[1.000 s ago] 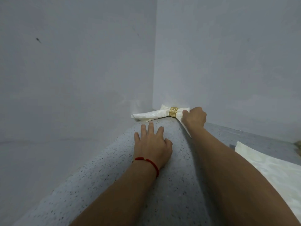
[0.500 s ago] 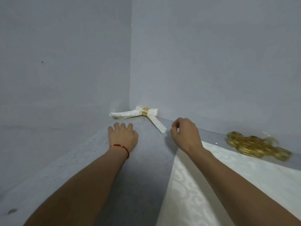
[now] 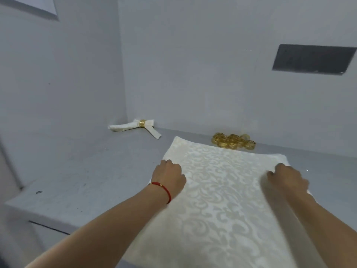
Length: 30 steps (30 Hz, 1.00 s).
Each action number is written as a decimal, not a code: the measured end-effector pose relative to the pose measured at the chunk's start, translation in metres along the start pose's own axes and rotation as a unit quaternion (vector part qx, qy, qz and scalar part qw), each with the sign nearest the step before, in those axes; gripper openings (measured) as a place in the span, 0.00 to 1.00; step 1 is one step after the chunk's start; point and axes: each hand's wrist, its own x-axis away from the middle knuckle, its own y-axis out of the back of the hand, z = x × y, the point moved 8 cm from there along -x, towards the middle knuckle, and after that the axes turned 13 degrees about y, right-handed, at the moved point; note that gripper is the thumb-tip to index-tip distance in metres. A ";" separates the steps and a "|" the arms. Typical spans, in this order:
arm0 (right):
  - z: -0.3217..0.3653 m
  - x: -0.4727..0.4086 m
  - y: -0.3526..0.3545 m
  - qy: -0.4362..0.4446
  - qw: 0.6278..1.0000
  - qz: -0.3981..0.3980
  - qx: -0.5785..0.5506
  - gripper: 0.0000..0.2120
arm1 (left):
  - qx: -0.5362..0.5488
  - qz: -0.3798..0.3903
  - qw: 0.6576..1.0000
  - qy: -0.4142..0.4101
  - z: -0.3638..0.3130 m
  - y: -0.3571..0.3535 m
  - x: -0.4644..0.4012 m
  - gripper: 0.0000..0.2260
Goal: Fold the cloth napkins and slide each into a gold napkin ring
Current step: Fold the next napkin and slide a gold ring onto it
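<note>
A large cream damask napkin (image 3: 222, 190) lies flat on the grey counter in front of me. My left hand (image 3: 170, 176), a red bracelet on its wrist, sits at the napkin's left edge with fingers curled over the edge. My right hand (image 3: 286, 179) is over the napkin near its right edge; it is blurred and its fingers look bent. A heap of gold napkin rings (image 3: 232, 141) sits just beyond the napkin's far edge. A folded napkin in a gold ring (image 3: 135, 125) lies in the far corner.
The grey counter (image 3: 87, 171) meets walls at the back and on the left. Its front-left edge drops off near a small dark spot (image 3: 38, 192). A dark rectangular patch (image 3: 313, 59) is on the back wall at upper right.
My right hand let go of the ringed napkin in the corner. Both hands drew back and moved right onto the flat napkin, and the view swung right.
</note>
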 end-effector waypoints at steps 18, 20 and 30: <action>-0.018 0.018 -0.011 0.068 0.991 -0.007 0.119 0.10 | -0.063 -0.076 0.995 -0.033 -0.028 0.004 0.013 0.06; -0.023 0.019 -0.009 0.080 0.988 -0.012 0.129 0.09 | -0.051 -0.070 0.996 -0.030 -0.027 0.004 0.013 0.04; -0.026 0.025 -0.008 0.117 0.984 -0.005 0.132 0.07 | -0.034 -0.036 0.998 -0.045 -0.032 0.008 0.013 0.06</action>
